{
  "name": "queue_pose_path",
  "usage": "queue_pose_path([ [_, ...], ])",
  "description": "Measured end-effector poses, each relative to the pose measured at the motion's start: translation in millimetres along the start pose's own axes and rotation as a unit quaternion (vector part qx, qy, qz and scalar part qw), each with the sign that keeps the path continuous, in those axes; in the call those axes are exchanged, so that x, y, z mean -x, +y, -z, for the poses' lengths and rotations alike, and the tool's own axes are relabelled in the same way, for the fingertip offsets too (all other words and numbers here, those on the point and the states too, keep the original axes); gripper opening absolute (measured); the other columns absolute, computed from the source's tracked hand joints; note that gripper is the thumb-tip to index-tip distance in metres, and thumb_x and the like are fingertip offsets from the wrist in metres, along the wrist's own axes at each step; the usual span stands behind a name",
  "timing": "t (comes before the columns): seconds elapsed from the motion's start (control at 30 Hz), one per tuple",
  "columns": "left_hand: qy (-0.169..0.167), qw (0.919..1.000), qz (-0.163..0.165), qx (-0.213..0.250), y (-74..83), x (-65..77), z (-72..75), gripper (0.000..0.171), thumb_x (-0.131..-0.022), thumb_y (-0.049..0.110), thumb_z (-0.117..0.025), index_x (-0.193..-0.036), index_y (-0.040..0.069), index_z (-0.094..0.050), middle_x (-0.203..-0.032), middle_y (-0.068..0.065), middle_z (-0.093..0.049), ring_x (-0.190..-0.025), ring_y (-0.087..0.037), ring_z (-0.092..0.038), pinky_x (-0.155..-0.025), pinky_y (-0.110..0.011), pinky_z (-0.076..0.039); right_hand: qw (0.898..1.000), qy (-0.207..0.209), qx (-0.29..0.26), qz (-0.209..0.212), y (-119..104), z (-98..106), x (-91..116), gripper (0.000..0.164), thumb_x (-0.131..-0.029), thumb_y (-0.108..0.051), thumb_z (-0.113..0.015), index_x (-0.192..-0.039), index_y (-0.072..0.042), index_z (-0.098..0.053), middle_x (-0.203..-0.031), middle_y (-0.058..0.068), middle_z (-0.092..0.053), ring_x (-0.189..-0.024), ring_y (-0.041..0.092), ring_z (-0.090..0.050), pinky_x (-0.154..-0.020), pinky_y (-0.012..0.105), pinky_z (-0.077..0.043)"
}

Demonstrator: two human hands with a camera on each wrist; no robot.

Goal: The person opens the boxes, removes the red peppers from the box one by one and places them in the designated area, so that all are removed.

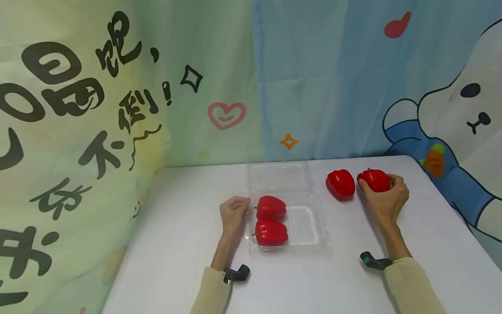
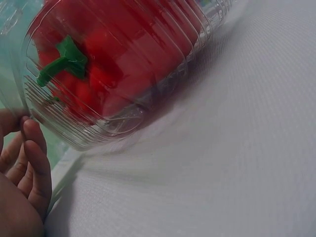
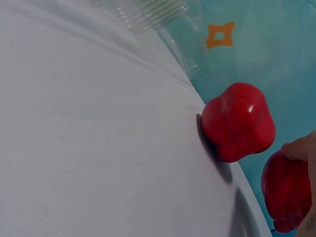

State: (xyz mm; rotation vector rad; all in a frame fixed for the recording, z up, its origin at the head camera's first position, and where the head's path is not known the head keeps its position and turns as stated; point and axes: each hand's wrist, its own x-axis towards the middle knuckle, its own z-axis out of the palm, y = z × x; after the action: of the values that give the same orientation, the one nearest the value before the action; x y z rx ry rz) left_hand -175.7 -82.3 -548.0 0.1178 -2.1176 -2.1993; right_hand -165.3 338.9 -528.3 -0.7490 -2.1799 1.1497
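A clear plastic clamshell box [image 1: 306, 224] lies unfolded on the white table, its lid [image 1: 278, 178] toward the back. Two red bell peppers [image 1: 270, 233] lie one behind the other in the left part of its base. My left hand [image 1: 233, 213] pinches the box's left rim between thumb and finger, as the left wrist view shows beside a pepper's green stem [image 2: 69, 61]. At the back right, my right hand [image 1: 388, 198] grips a red bell pepper [image 1: 374, 179], thumb on its near left side. Another bell pepper [image 1: 340, 185] sits just left of it, apart from the hand.
The white table [image 1: 176, 279] ends at a printed curtain [image 1: 313, 78] hanging behind it and along the left. A black wrist camera [image 1: 237, 274] sits on the left wrist and another camera [image 1: 374, 261] on the right.
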Motion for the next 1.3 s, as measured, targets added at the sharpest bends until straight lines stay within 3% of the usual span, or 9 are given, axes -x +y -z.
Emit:
queue_pose_path([
  [0.3, 0.002, 0.9999, -0.011, -0.009, -1.6, 0.1, 0.5, 0.018, -0.099, 0.017, -0.078, -0.097, 0.000, -0.079, -0.083, -0.019, -0.078, -0.067, -0.012, -0.063, -0.061, -0.020, -0.049, 1.000, -0.004, 0.009, -0.001, 5.6, -6.6, 1.2, 0.083, -0.095, -0.035, -0.081, -0.160, -0.005, -0.039, -0.167, 0.017, -0.045, -0.158, 0.031, -0.034, -0.118, 0.068, -0.048],
  [0.67, 0.009, 0.9998, -0.002, -0.019, -1.6, -1.2, 0.3, 0.015, -0.098, 0.017, -0.078, -0.095, 0.003, -0.079, -0.075, -0.003, -0.075, -0.068, -0.012, -0.064, -0.061, -0.021, -0.049, 0.999, -0.010, 0.017, -0.043, 8.4, -17.6, 4.3, 0.087, -0.098, -0.034, -0.079, -0.166, -0.011, -0.032, -0.173, 0.014, -0.037, -0.162, 0.027, -0.028, -0.120, 0.066, -0.047],
  [1.0, 0.003, 0.9993, -0.017, -0.035, -1.4, -2.8, 1.5, 0.019, -0.101, 0.019, -0.076, -0.098, 0.001, -0.080, -0.085, -0.020, -0.078, -0.069, -0.010, -0.065, -0.062, -0.021, -0.050, 0.998, -0.018, 0.028, -0.059, 7.8, -21.1, 0.5, 0.089, -0.099, -0.038, -0.077, -0.169, -0.012, -0.028, -0.175, 0.014, -0.033, -0.164, 0.029, -0.026, -0.121, 0.066, -0.046],
  [1.2, 0.007, 0.9996, -0.019, -0.021, -2.7, -3.5, 1.6, 0.019, -0.100, 0.017, -0.077, -0.097, -0.002, -0.079, -0.084, -0.024, -0.078, -0.067, -0.011, -0.064, -0.061, -0.021, -0.049, 0.995, -0.039, 0.038, -0.080, 2.5, -17.2, 4.2, 0.093, -0.100, -0.040, -0.076, -0.171, -0.013, -0.023, -0.177, 0.014, -0.029, -0.165, 0.030, -0.023, -0.122, 0.066, -0.045],
  [1.3, 0.008, 0.9997, -0.019, -0.017, -4.0, -4.1, 0.5, 0.019, -0.099, 0.017, -0.078, -0.096, -0.002, -0.079, -0.085, -0.023, -0.078, -0.067, -0.010, -0.064, -0.062, -0.020, -0.050, 0.996, -0.025, 0.043, -0.071, -3.3, -11.2, 4.0, 0.092, -0.099, -0.044, -0.075, -0.170, -0.012, -0.025, -0.174, 0.016, -0.033, -0.163, 0.030, -0.025, -0.123, 0.065, -0.044],
])
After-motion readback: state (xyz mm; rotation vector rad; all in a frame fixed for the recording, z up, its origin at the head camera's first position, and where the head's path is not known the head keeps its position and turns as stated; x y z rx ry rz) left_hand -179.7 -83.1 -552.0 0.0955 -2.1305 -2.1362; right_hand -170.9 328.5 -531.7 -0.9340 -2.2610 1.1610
